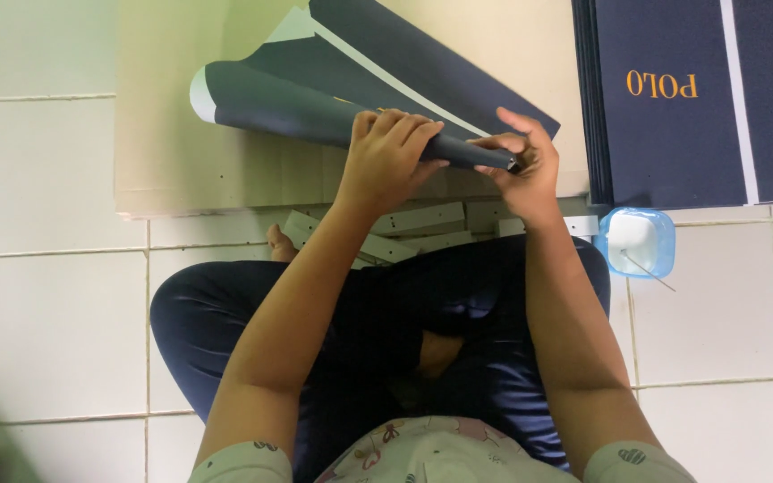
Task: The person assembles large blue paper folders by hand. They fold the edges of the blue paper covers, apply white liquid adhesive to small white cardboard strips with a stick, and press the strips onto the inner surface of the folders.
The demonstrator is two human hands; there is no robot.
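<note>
setting looked like an informal home workshop for paper packaging, worked from the floor. floor (55, 313) was pale square tile with grey grout. person sat cross-legged on it. a beige board (172, 152) served as work surface. a stack (673, 107) of identical navy printed sheets lay alongside, with cardboard strips (413, 219) and a small blue glue tub (637, 241).

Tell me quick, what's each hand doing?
Left hand: closed around the rolled dark blue sheet.
Right hand: closed, pinching the roll's narrow end.
</note>
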